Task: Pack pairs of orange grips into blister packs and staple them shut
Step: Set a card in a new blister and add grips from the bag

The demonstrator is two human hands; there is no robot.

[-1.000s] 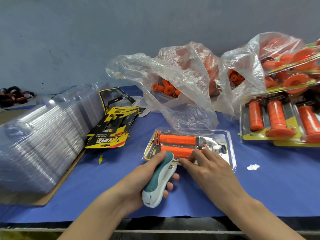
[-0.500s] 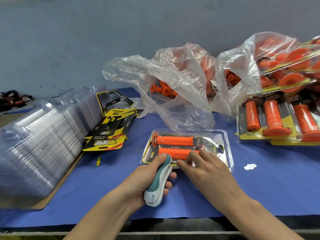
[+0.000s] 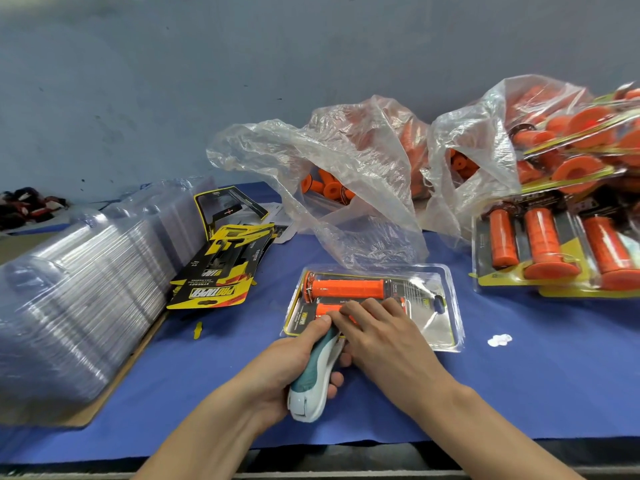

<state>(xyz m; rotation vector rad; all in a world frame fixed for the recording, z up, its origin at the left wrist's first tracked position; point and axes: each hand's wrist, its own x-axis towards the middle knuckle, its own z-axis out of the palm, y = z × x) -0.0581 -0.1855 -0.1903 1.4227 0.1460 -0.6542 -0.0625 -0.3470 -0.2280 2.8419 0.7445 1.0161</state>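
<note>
A clear blister pack (image 3: pixel 429 306) lies on the blue table in front of me, holding two orange grips (image 3: pixel 346 288) over a yellow and black card. My left hand (image 3: pixel 291 362) grips a teal and white stapler (image 3: pixel 313 379), its nose at the pack's near edge. My right hand (image 3: pixel 377 334) lies flat on the pack with straight fingers, pressing over the nearer grip beside the stapler's nose. The stapler's mouth is hidden under the fingers.
A tall stack of empty clear blisters (image 3: pixel 69 306) fills the left. Yellow and black cards (image 3: pixel 221 268) lie beside it. Two plastic bags (image 3: pixel 346 188) of loose orange grips stand behind the pack. Finished packs (image 3: pixel 540 251) pile up at the right. A white scrap (image 3: pixel 499 339) lies nearby.
My right hand has slid left over the pack toward the stapler's nose. My left hand has kept the stapler at the pack's near edge. The pack has stayed in place.
</note>
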